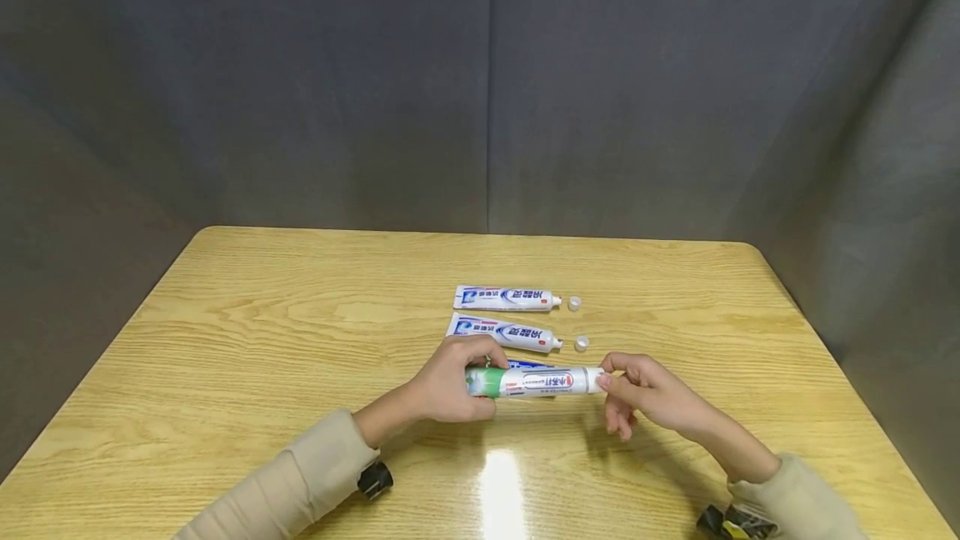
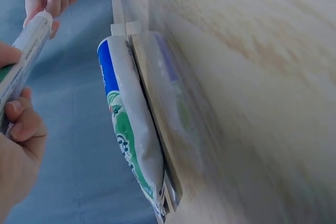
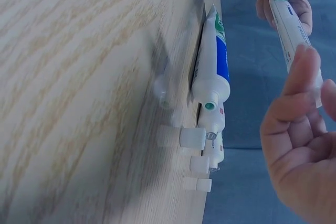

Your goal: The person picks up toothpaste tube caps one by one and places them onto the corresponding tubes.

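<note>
A white toothpaste tube [image 1: 536, 382] with a green tail end is held level above the table. My left hand [image 1: 453, 382] grips it round the green end, while my right hand [image 1: 660, 398] pinches the white cap at the other end between thumb and finger. Under the held tube lies a blue, green and white toothpaste tube [image 2: 118, 103], mostly hidden in the head view; its green-rimmed mouth is uncapped in the right wrist view. Farther back, two white-and-blue toothpaste tubes, a nearer one [image 1: 506, 334] and a farther one [image 1: 502, 298], lie side by side with bare nozzles.
Loose white caps lie on the wood-grain table [image 1: 225, 357]: a far cap [image 1: 574, 303], a middle cap [image 1: 581, 343] and a near cap [image 3: 192, 138], each by a tube's nozzle. A dark grey curtain [image 1: 480, 90] hangs behind and along both sides of the table.
</note>
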The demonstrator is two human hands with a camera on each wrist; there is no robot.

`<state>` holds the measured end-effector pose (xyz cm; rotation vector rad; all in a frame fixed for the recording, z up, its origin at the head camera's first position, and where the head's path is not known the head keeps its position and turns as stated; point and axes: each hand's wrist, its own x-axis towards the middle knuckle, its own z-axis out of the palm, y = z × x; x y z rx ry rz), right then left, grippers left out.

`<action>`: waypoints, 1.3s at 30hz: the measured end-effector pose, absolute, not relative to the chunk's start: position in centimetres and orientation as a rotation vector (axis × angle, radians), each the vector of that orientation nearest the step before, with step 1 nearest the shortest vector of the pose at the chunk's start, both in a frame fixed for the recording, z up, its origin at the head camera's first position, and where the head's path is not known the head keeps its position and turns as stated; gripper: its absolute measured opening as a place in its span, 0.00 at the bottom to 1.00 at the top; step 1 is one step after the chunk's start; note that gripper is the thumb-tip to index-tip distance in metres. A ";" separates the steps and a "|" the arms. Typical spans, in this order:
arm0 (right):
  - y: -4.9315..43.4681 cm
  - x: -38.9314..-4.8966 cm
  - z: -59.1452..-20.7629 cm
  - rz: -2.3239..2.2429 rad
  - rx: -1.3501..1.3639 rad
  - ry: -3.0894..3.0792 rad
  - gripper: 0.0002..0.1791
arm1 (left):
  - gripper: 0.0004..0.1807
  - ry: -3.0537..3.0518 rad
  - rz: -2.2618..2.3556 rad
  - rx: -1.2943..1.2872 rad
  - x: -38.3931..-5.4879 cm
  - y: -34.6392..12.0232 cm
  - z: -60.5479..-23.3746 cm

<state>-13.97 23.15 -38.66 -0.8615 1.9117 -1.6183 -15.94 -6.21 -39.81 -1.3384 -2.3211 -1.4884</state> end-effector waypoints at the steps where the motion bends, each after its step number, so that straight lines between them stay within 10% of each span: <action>1: 23.1 -14.0 -38.6 -1.612 -0.864 1.918 0.13 | 0.19 -2.321 -1.491 -1.337 -15.9 -6.2 -39.8; 39: 23.0 -13.4 -38.6 -1.730 -1.020 2.374 0.28 | 0.19 -2.358 -1.692 -1.251 -15.8 -6.3 -40.2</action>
